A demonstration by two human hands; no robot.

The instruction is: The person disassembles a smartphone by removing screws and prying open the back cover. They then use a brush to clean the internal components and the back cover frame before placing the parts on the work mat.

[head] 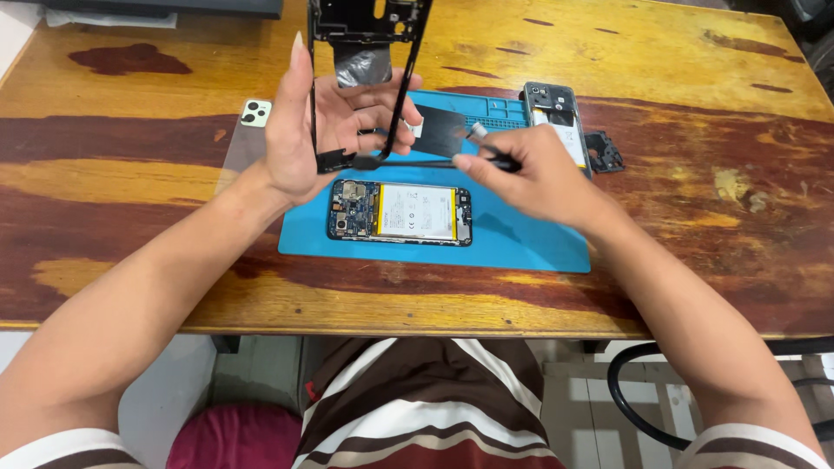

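The left hand (317, 130) holds a black phone mid-frame (369, 52) upright above the blue repair mat (530, 247), its grip closed on the lower edge of the frame with the thumb along one side rail and the fingers behind. Held this way, the inner face of the frame is turned toward the person, so the silvery patch near its upper part can be seen and reached. The right hand (530, 178) is clenched around a slim black-handled tool (434, 161), pinched like a pen, with the thin shaft running level toward the frame's bottom corner, where its tip meets or nearly meets the frame; the exact contact is too small to tell.

On the mat, just below the frame, lies an opened phone (400, 213) face down, with its white battery and circuit board exposed. At the mat's far right edge rests a second opened phone (556, 122), and just beyond it on the wooden counter (156, 182) sits a small black cover piece (604, 150). Left of the mat lies a pale green back cover (252, 117) with camera holes, kept aside from the parts in hand.
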